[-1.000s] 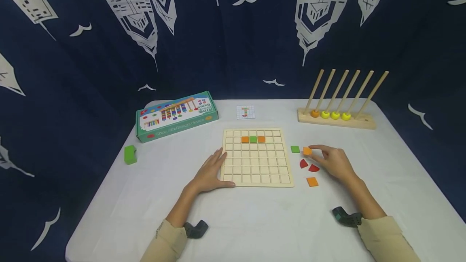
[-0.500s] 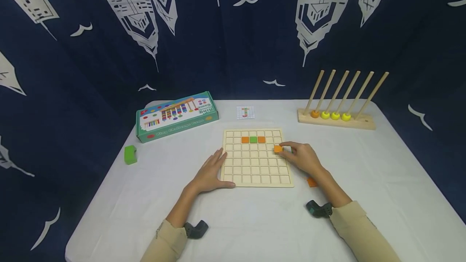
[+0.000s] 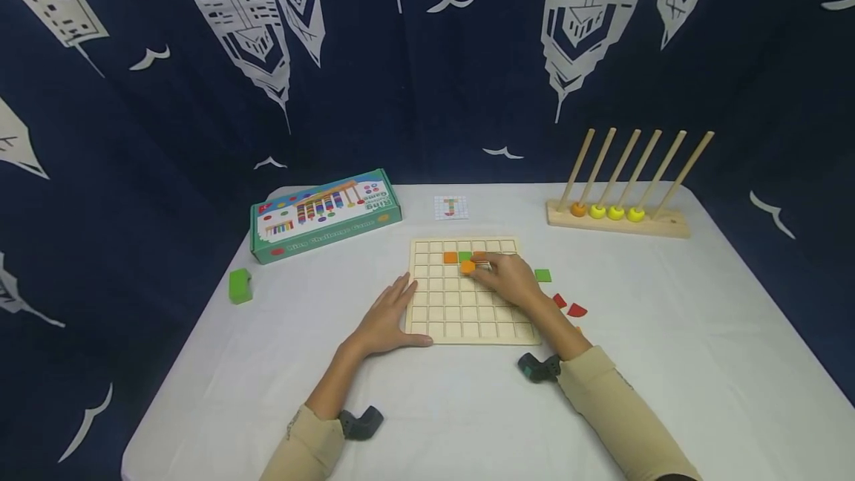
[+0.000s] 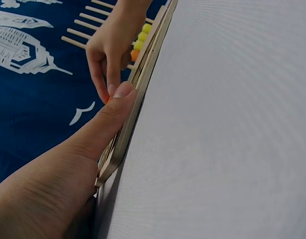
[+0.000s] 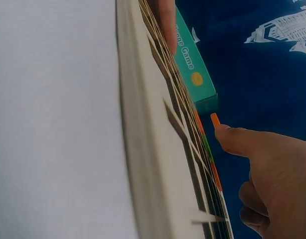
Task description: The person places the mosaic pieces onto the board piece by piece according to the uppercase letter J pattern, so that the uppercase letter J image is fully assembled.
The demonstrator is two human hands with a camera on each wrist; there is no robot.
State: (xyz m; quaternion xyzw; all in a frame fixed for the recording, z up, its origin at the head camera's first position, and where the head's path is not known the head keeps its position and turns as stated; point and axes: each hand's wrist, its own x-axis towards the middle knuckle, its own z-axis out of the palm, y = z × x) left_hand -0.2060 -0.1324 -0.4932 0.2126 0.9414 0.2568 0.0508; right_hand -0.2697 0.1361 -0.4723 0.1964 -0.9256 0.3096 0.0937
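A square wooden grid board (image 3: 454, 314) lies on the white table. My right hand (image 3: 513, 279) pinches an orange square tile (image 3: 467, 267) between thumb and fingers over its upper part. In the right wrist view the pinched tile (image 5: 215, 119) is apart from the grid, held above it. An orange tile (image 3: 450, 257) and a green tile (image 3: 464, 256) sit side by side in an upper row. Right of them, another orange tile is partly covered by my right fingers. My left hand (image 3: 382, 324) rests at the board's left edge, fingers spread and thumb (image 4: 110, 112) over the near corner.
Right of the board lie a green tile (image 3: 542, 275) and red pieces (image 3: 577, 310); my right forearm mostly hides an orange one. Behind stand a patterned card (image 3: 450, 207), a green game box (image 3: 327, 225) and a peg stand (image 3: 617, 223) with beads. A green block (image 3: 240, 286) sits left.
My right hand has carried the orange tile leftward from beside the board to over its upper middle cells. The left hand has stayed at the board's edge.
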